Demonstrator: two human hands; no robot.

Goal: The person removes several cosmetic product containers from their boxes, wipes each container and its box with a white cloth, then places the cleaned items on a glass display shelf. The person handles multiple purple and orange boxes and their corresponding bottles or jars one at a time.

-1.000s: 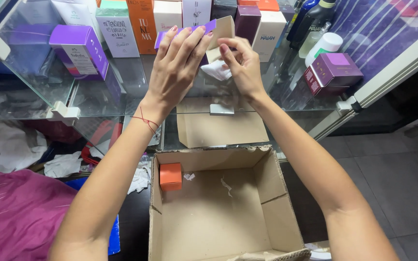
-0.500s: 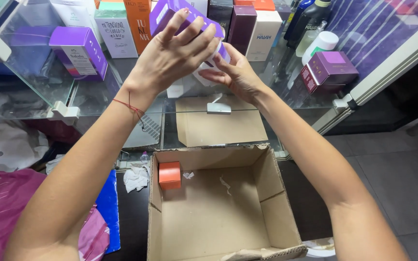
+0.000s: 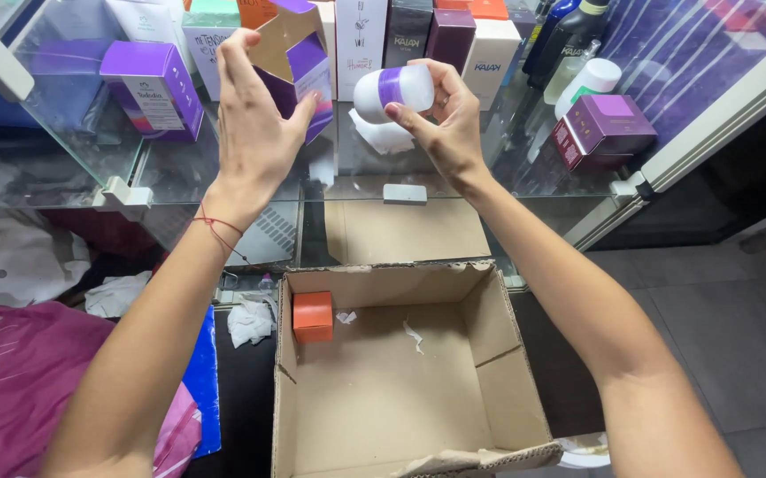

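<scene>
Jar out of its carton, one in each hand, above the glass tabletop

The left hand [image 3: 254, 133] is wrapped around a small purple carton [image 3: 299, 62] with its top flap standing open, and the right hand [image 3: 449, 119] pinches a white jar with a purple band [image 3: 393, 88] by its end, just right of the carton and level with it. Both sit above the glass tabletop [image 3: 179, 168], far from the open cardboard box [image 3: 489, 354] on the near side, which has one orange box [image 3: 313, 316] in its far left corner. To handle this well, I'd say keep the carton's mouth tilted toward the jar and the flap clear. Fingertips on a smooth round jar look like a light grip, so steady it over the tabletop.
</scene>
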